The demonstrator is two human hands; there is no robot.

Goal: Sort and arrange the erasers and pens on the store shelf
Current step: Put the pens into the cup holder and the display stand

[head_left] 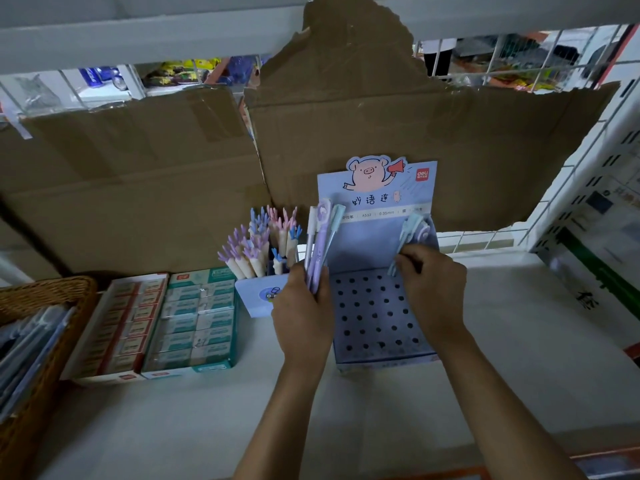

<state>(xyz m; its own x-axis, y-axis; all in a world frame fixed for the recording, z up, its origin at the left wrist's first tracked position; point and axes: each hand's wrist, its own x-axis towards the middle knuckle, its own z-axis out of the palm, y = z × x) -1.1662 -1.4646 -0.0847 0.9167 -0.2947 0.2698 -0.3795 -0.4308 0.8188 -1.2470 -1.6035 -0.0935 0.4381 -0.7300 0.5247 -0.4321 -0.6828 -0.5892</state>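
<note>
Two pen-grips: left hand (304, 308), right hand (433, 292).

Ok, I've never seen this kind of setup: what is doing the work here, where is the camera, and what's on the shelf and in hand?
No machine: these are a person's bare hands, filmed by one camera worn on the head, looking down. The left hand grips a pen bunch; the right hand holds teal pens at the back of the holed display box. On the white shelf also stand a pen cup, a red eraser box, a green eraser box and a wicker basket.
</note>
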